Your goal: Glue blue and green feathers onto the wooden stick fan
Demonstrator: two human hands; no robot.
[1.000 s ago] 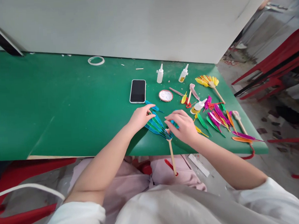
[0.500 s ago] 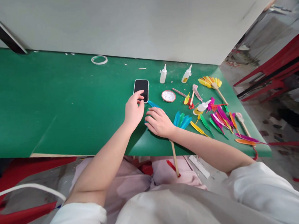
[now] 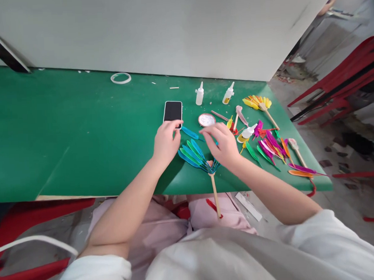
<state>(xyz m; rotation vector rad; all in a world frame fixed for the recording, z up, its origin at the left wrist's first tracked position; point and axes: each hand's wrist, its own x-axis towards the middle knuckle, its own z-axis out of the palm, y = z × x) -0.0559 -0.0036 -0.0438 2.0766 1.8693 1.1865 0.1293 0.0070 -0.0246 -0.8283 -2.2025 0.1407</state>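
My left hand is beside the lower edge of a phone, its thumb and bent forefinger apart. Its fingertips lie close to the tip of a loose blue feather. Over the table on the right, my right hand has curved fingers, with nothing visible between them. The loose feather's quill end reaches near those fingertips; whether they touch it I cannot tell. Between my hands lies a fan of blue and green feathers on a wooden stick that sticks out past the table edge. My right hand hides part of the fan.
Glue bottles stand towards the back of the green table, and another glue bottle lies among loose coloured feathers. A round lid with white stuff, a yellow feather fan and a tape ring are also there.
My right hand has lifted off the feather fan and moved right, uncovering it and the loose blue feather. My left hand has drawn slightly back from the phone's screen. The view has shifted slightly.
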